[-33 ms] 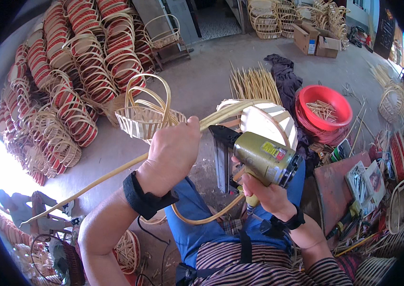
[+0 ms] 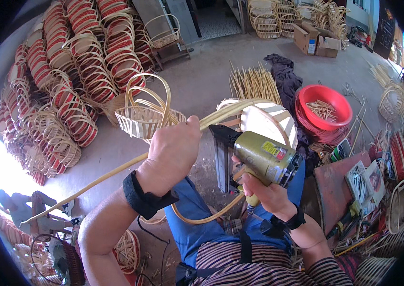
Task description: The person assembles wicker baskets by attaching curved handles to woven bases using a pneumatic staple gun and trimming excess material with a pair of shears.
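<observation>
My left hand (image 2: pixel 174 148), a black band round its wrist, is closed on a pale cane strip (image 2: pixel 102 177). One end of the strip runs down to the left. Its upper part lies along the rim of a pale splint basket (image 2: pixel 266 120), tipped on its side in front of me. My right hand (image 2: pixel 269 193) grips the handle of an olive-green pneumatic staple gun (image 2: pixel 265 157). The gun's black nose touches or almost touches the cane strip beside my left fingers. A curved cane handle (image 2: pixel 204 220) loops below, over my jeans.
Beyond my left hand stands a handled basket (image 2: pixel 137 119). Stacked red-and-tan baskets (image 2: pixel 75 71) fill the left. To the right are a red basin (image 2: pixel 325 108) of short sticks, a dark cloth (image 2: pixel 283 78) and upright sticks (image 2: pixel 254 85). Cardboard boxes (image 2: pixel 314 40) sit farther back.
</observation>
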Motion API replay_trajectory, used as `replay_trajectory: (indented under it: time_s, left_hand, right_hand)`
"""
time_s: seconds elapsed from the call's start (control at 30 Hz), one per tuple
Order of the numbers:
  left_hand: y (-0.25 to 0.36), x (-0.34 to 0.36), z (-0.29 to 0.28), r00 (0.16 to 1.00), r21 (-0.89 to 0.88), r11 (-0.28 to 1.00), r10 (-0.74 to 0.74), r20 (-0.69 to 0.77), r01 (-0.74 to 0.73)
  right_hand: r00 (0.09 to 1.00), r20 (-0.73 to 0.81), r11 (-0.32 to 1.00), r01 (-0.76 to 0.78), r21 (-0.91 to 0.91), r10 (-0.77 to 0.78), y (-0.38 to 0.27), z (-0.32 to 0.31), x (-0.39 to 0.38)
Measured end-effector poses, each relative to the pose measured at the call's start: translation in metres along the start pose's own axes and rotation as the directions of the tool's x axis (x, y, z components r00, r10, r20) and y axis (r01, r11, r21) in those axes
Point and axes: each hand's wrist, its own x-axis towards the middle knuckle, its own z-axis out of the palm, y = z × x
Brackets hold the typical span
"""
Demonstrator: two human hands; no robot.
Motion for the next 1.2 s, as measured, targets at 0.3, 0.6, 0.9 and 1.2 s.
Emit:
replay_trajectory:
  time_s: [0.3, 0.6, 0.9, 1.2]
  left_hand:
    - [0.001, -0.001, -0.003, 1.0, -0.005, 1.0, -0.011, 0.001, 0.011]
    - [-0.017, 0.018, 0.006, 0.998, 0.08, 0.996, 0.048, 0.027, -0.05]
    - [-0.073, 0.016, -0.052, 0.991, -0.011, 0.994, 0.111, -0.072, -0.112]
    - [-0.001, 0.046, -0.051, 0.498, -0.021, 0.508, 0.835, -0.233, -0.861]
  right_hand:
    - [0.999, -0.016, 0.999, 0.028, 0.037, -0.027, -0.001, 0.001, 0.001]
    - [0.989, -0.087, 0.992, 0.123, -0.007, -0.123, -0.033, -0.002, 0.002]
    - [0.899, -0.399, 0.982, -0.14, 0.127, 0.179, -0.018, -0.159, -0.054]
    - [0.534, -0.77, 0.927, -0.317, 0.201, 0.349, 0.116, -0.316, -0.185]
